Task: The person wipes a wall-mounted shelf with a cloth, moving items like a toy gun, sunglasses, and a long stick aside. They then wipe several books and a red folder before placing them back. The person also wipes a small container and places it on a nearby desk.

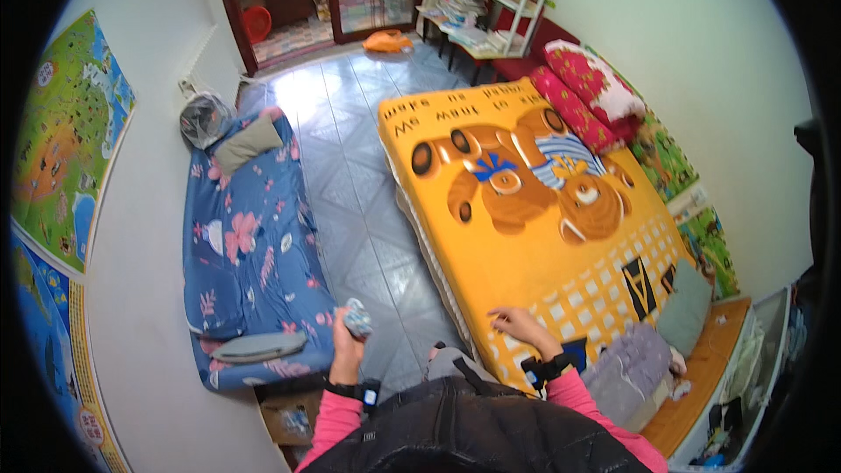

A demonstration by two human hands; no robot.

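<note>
My left hand (347,342) is closed around a small rolled bundle of grey-blue and white cloth (357,319), whose exact kind I cannot make out. It is held over the floor gap beside the near end of a blue flowered sofa (254,276). My right hand (523,329) is at the near left edge of a bed with a yellow bear-print cover (473,271). Its fingers are loosely bent and apart, with nothing in them. Whether they touch the cover I cannot tell.
Grey tiled floor (355,184) runs between sofa and bed. On the bed lie red bedding (587,92) and a folded purple blanket (635,359). Cushions (250,145) rest on the sofa. An orange bag (386,41) lies near the doorway; a cluttered desk (477,39) stands beyond the bed.
</note>
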